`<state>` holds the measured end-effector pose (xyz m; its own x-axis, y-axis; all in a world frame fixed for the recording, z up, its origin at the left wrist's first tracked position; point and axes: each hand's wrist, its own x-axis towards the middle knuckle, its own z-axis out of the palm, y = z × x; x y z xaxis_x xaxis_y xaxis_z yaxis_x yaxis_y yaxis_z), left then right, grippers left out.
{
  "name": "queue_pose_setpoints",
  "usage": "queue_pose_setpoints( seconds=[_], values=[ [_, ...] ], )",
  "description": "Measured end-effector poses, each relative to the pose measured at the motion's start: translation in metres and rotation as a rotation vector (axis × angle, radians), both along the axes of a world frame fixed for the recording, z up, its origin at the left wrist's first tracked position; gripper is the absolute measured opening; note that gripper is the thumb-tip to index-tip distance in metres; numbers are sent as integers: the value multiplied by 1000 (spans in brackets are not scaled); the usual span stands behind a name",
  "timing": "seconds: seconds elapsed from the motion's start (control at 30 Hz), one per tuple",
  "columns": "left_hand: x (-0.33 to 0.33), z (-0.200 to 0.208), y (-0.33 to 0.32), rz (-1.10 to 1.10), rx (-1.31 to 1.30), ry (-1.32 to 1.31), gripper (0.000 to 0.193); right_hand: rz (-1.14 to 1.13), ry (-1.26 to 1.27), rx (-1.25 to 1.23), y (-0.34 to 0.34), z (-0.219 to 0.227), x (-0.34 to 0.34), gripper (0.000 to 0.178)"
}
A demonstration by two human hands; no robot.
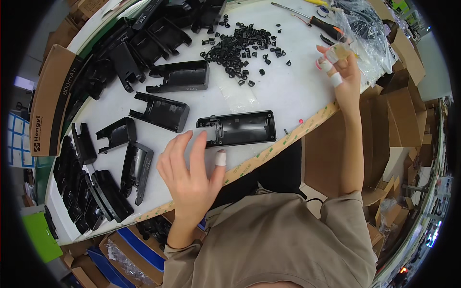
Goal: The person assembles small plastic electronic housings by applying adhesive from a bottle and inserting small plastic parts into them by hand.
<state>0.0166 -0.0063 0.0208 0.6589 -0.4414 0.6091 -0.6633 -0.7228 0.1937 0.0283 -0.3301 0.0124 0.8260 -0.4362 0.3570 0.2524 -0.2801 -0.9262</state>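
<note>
A black plastic housing half [247, 128] lies hollow side up near the table's front edge. My left hand [189, 168] is at its left end, fingers apart, with white wrapping on the thumb; whether a fingertip touches the housing I cannot tell. My right hand [346, 79] is raised at the far right, beside a clear plastic bag [370, 41]. Its fingers curl around a small translucent yellowish thing [340, 51] whose kind I cannot make out. White wraps cover some of these fingers too. Small black plastic clips [245, 48] lie heaped beyond the housing.
More black housings [163, 111] stand across the left side, with others stacked at the back left. A screwdriver [326, 28] lies at the far right. A brown carton [53, 101] stands on the left edge. Cardboard boxes [403, 110] are beside me on the right.
</note>
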Motion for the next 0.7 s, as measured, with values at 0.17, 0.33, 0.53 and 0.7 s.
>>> queue_pose_setpoints(
  seconds=[0.17, 0.33, 0.53, 0.7],
  values=[
    [-2, -1, 0, 25, 70, 59, 40, -135, 98, -330, -2, -3, 3, 37],
    [-4, 0, 1, 18, 20, 83, 39, -200, 157, -427, 1, -4, -1, 46],
    [2, 4, 9, -8, 31, 141, 34, -463, 53, -643, 23, -1, -23, 50],
    [0, 4, 7, -58, 26, 119, 31, -542, 144, -632, 37, 9, -29, 29]
  ],
)
